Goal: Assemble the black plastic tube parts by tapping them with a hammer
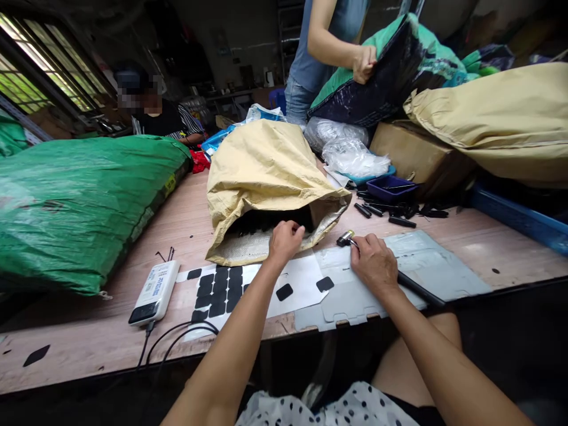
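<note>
My left hand (pixel 284 239) reaches into the open mouth of a tan sack (pixel 266 171) that lies on the wooden table (pixel 89 331); its fingers are curled, and what they hold is hidden. Dark pieces show inside the sack's mouth. My right hand (pixel 375 263) rests on grey card sheets (pixel 426 272), closed on a black rod-shaped tool (pixel 417 289) with a metal tip (pixel 345 238). Below the left hand lies a white backing sheet (pixel 302 284) with several black stick-on pads (pixel 219 290).
A white power bank (pixel 154 291) with cables lies at front left, beside a big green sack (pixel 80 195). Black rods (pixel 390 213) and a blue tray (pixel 390 187) sit at the right. Behind them a standing person's hand grips a green-and-black bag (pixel 390 65). Another person sits far left.
</note>
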Demonstrator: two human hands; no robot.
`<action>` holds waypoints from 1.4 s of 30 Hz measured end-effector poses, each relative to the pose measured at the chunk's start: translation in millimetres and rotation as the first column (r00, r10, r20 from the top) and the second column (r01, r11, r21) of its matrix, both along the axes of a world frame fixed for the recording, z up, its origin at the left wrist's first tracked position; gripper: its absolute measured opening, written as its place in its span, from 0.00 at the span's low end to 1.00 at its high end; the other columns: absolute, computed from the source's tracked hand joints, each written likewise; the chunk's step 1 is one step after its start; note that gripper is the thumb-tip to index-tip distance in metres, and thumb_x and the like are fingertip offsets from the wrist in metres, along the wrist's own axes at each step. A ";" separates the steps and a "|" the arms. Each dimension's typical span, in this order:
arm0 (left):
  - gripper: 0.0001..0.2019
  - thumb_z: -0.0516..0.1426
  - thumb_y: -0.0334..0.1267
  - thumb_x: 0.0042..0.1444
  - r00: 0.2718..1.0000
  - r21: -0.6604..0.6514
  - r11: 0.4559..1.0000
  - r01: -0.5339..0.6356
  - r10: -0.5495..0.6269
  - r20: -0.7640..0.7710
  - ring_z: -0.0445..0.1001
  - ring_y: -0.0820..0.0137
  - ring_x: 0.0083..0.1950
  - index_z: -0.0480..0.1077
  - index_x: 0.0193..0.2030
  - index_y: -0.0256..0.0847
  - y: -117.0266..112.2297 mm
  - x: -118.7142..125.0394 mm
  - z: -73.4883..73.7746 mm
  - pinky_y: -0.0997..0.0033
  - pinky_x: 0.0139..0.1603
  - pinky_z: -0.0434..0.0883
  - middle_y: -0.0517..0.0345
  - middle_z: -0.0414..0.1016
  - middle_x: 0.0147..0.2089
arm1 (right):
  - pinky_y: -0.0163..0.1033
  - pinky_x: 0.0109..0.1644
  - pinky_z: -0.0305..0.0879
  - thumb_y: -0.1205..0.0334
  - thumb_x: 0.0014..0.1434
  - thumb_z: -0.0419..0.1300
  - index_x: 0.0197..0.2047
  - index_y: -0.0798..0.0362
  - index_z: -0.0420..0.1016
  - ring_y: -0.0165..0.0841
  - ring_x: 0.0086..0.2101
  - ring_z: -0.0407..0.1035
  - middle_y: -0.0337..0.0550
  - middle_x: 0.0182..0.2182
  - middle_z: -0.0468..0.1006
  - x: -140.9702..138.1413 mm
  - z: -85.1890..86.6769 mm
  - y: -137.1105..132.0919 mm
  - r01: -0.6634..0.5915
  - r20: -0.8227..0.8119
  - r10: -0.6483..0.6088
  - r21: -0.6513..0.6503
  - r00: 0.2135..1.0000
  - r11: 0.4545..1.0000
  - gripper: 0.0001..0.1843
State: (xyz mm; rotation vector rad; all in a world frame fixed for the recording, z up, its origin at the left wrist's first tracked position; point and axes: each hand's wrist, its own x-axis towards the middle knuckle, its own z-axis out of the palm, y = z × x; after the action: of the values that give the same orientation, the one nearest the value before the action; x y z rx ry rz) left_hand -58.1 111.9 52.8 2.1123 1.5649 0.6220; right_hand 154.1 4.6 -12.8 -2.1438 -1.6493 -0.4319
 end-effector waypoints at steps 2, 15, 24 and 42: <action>0.16 0.57 0.48 0.65 0.984 0.103 0.992 -0.076 0.092 -0.155 0.76 0.56 0.52 0.80 0.45 0.39 16.7 10.2 -14.0 0.59 0.51 0.71 0.43 0.79 0.48 | 0.42 0.40 0.51 0.61 0.67 0.54 0.49 0.53 0.77 0.39 0.41 0.63 0.49 0.41 0.73 -0.3 1.0 0.4 0.003 -0.003 -0.003 -0.009 1.000 1.000 0.13; 0.08 0.60 0.44 0.61 0.998 0.206 0.978 -0.034 0.045 -0.048 0.73 0.61 0.45 0.76 0.39 0.42 -11.2 -21.0 -13.6 0.64 0.46 0.68 0.53 0.78 0.40 | 0.42 0.40 0.51 0.61 0.68 0.54 0.49 0.53 0.77 0.39 0.41 0.64 0.49 0.41 0.74 -1.7 5.8 -0.4 0.016 -0.009 -0.017 -0.045 1.000 0.999 0.13; 0.06 0.65 0.38 0.59 0.957 0.095 0.958 0.270 -0.278 0.083 0.71 0.63 0.45 0.74 0.42 0.44 -91.4 -31.5 -39.5 0.64 0.45 0.67 0.58 0.76 0.41 | 0.41 0.40 0.51 0.60 0.68 0.54 0.49 0.53 0.78 0.38 0.41 0.64 0.48 0.41 0.74 -1.1 1.5 0.6 0.023 0.007 -0.023 -0.013 1.000 1.000 0.13; 0.06 0.67 0.37 0.55 0.943 0.070 0.962 0.264 -0.272 0.189 0.70 0.64 0.43 0.78 0.39 0.44 -85.5 -32.3 -54.1 0.63 0.46 0.64 0.58 0.76 0.37 | 0.40 0.46 0.67 0.62 0.69 0.54 0.54 0.53 0.77 0.36 0.42 0.73 0.46 0.42 0.79 -2.5 26.6 -22.1 -0.191 -0.277 0.239 0.192 0.930 0.963 0.15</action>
State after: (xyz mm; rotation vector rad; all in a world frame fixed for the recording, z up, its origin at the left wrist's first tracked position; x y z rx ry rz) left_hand -90.3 26.3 -1.3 2.1699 1.1413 0.7481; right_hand 151.5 -17.5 13.7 -1.7837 -1.5935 -0.1585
